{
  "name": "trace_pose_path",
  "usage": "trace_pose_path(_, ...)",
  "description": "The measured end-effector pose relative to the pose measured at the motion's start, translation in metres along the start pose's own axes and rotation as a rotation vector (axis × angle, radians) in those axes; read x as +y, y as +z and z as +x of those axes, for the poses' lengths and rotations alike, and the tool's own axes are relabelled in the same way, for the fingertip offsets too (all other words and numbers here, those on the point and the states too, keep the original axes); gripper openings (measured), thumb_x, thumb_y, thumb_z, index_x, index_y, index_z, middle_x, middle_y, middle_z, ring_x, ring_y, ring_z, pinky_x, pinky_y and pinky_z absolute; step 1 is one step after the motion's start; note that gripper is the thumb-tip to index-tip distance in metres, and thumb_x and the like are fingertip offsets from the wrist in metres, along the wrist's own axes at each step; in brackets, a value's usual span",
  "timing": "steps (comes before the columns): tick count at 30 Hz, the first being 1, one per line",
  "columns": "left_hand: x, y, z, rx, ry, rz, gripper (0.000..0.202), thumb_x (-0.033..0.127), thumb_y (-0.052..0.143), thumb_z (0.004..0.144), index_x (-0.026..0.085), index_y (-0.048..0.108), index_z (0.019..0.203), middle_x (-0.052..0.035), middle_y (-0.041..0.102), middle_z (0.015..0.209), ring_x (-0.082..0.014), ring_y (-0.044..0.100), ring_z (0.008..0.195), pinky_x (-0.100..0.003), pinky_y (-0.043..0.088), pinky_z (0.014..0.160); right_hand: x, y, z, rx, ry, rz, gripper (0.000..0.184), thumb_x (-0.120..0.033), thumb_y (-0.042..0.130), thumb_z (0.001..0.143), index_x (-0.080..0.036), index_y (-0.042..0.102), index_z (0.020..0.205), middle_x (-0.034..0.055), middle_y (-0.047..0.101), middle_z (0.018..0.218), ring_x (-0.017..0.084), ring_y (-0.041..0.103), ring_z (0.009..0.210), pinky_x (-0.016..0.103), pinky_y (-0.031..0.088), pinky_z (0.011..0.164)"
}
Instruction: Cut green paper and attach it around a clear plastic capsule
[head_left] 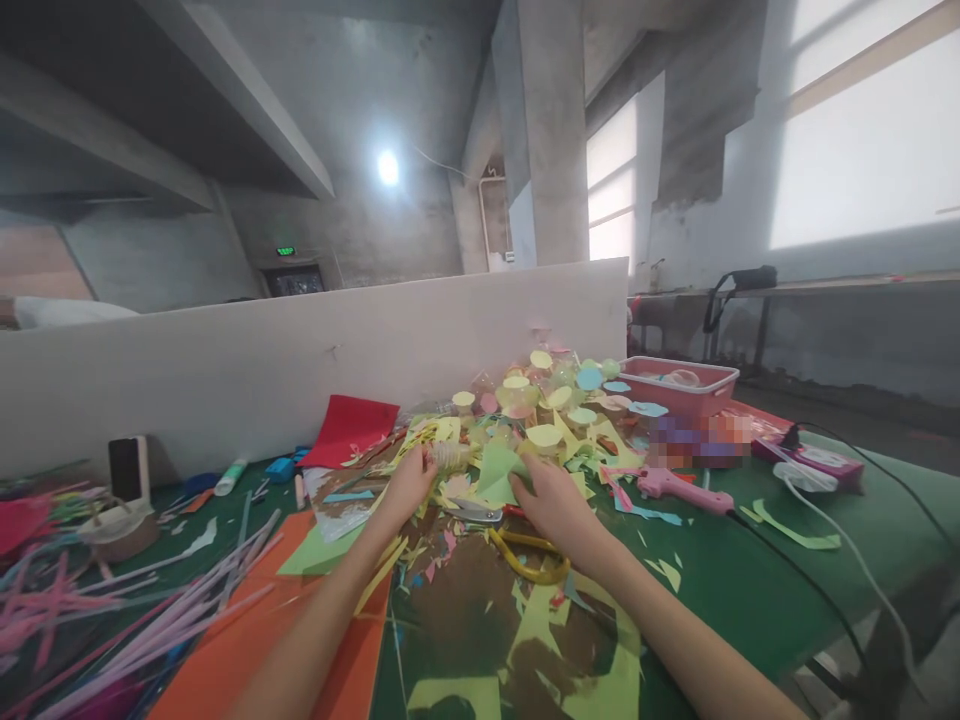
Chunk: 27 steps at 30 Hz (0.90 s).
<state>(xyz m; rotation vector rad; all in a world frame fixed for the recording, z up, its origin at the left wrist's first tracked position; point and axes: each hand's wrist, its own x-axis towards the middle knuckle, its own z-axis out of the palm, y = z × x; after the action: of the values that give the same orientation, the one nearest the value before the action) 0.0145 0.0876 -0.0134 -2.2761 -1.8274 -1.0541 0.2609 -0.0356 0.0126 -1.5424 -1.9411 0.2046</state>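
Observation:
My left hand point(409, 482) is closed at the edge of a clear, ribbed plastic piece point(452, 457), perhaps a small cup or bottle part. A light green sheet of paper point(496, 474) is pinched in my right hand point(546, 492), just to the right of it. Below the hands lie scissors with yellow handles point(525, 568), their metal blades partly under the paper. Scraps of yellow-green paper point(551, 620) surround the scissors. Ahead of both hands rises a heap of clear plastic pieces topped with round paper discs point(544, 436).
At right lie a pink glue gun point(686, 490) with a black cord and a pink basket point(682, 385). Pink straws point(172, 615) and orange card point(277, 640) cover the left side. Red paper point(351, 430) leans near a white partition point(225, 370). A phone point(129, 470) stands upright.

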Motion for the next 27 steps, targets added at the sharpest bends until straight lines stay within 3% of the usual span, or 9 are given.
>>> trace_pose_path(15,0.001,0.002,0.001,0.017,0.003,0.030,0.018,0.018,0.051,0.071,0.024,0.035,0.066,0.0044,0.045,0.063,-0.0158,0.047,0.062,-0.026,0.030,0.059,0.003,0.003,0.001,-0.024,-0.027,-0.072,0.018,-0.024,0.041,0.097,-0.018,0.058,0.095,0.0093,0.068,0.090,0.024,0.061,0.089,0.029,0.035,0.070)
trace_pose_path(22,0.003,0.003,-0.002,0.021,-0.001,0.030,0.028,0.032,0.058,0.077,0.024,0.034,0.065,0.0045,0.044,0.062,-0.0154,0.044,0.059,-0.027,0.026,0.055,0.004,0.003,0.000,-0.036,-0.041,-0.075,0.019,-0.025,0.040,0.098,-0.017,0.058,0.098,0.0097,0.068,0.092,0.024,0.061,0.090,0.029,0.035,0.071)
trace_pose_path(27,0.001,-0.008,0.004,0.051,-0.013,0.062,0.029,0.036,0.058,0.078,0.024,0.036,0.063,0.0048,0.042,0.059,-0.0156,0.044,0.057,-0.027,0.026,0.055,0.003,0.002,0.000,-0.029,-0.037,-0.049,0.018,-0.023,0.041,0.097,-0.017,0.058,0.098,0.0097,0.068,0.093,0.023,0.060,0.092,0.028,0.035,0.072)
